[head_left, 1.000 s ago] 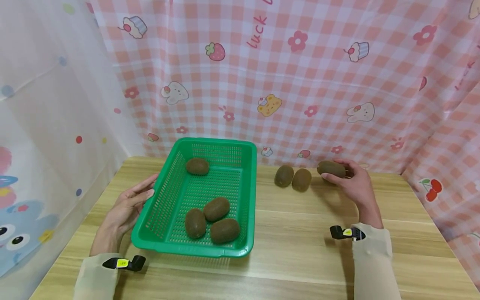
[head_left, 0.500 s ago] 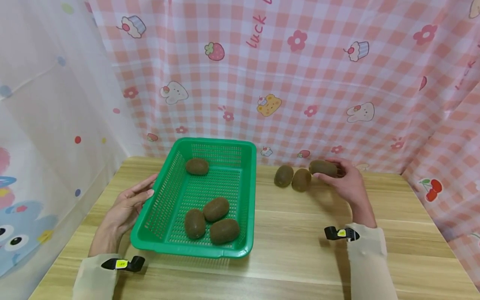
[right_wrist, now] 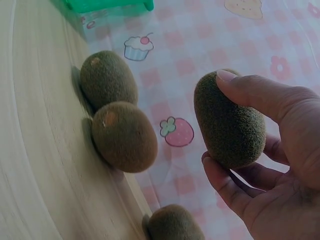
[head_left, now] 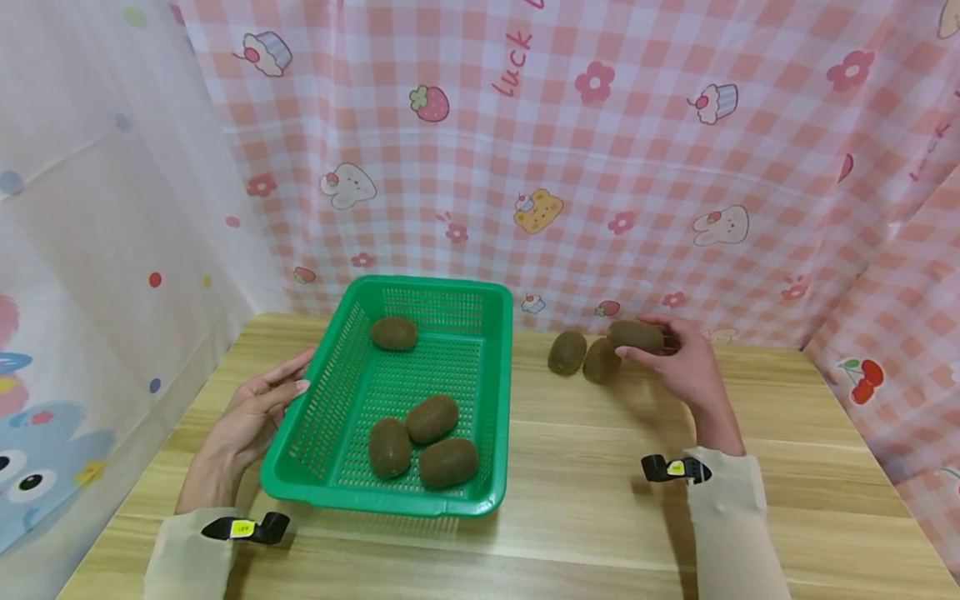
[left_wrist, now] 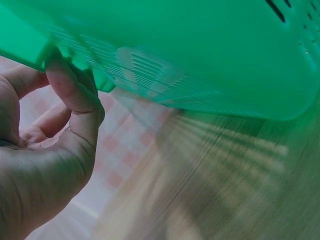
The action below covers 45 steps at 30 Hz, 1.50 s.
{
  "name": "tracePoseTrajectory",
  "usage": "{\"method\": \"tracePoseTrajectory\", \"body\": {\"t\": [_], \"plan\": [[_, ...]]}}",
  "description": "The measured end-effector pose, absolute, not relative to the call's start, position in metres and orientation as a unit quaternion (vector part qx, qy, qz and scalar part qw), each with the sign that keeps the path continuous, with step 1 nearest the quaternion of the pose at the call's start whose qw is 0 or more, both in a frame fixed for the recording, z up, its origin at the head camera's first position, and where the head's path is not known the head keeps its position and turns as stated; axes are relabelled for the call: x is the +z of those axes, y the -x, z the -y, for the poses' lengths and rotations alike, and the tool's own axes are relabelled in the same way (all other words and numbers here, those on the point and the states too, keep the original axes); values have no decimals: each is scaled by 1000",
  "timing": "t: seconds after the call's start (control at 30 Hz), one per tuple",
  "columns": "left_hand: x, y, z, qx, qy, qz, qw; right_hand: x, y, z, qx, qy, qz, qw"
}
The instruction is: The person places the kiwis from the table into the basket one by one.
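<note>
From where I'm sitting at the feeds, my right hand [head_left: 678, 367] has one kiwi [head_left: 636, 336] pinched between thumb and fingers, lifted clear of the wooden table [head_left: 600, 492] near the back edge. The right wrist view shows it best: thumb over the top, fingers curled underneath, so that grip is full of fruit. Right next to it two more kiwis [head_left: 583, 356] sit on the table touching each other, just by the pink checked cloth [head_left: 570, 167], and the wrist cam catches another kiwi [right_wrist: 172, 225] low in its picture too, close under the hand. My left hand [head_left: 255, 412] is up against the left side of the green basket [head_left: 495, 400]; the left wrist view shows the thumb pressed to the basket's rim with the fingers loosely bent behind it, touching the plastic more than clamping it. Inside the basket there's one kiwi [head_left: 394, 332] alone near the far end and three kiwis [head_left: 423, 442] bunched together at the near end, touching each other. The basket sits left of centre on the table, well apart from the loose fruit.
</note>
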<state>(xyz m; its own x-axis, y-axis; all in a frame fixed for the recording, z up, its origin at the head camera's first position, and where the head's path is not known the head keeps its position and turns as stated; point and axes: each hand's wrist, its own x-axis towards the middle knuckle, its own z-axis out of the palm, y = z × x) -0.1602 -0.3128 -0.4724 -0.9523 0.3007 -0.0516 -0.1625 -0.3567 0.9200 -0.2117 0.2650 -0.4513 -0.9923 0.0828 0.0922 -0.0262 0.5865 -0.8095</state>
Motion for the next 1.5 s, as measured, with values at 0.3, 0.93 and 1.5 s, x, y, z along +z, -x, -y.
{"method": "tracePoseTrajectory", "body": {"t": [0.3,0.93,1.5], "plan": [[-473,160,313,817,-64,-556,135,-451,214,-251,458,0,888,54],[-473,161,311,812,-61,-564,135,-449,213,-222,467,-44,882,34],[-473,160,312,815,-65,-560,135,-453,212,-201,465,-83,880,44]]}}
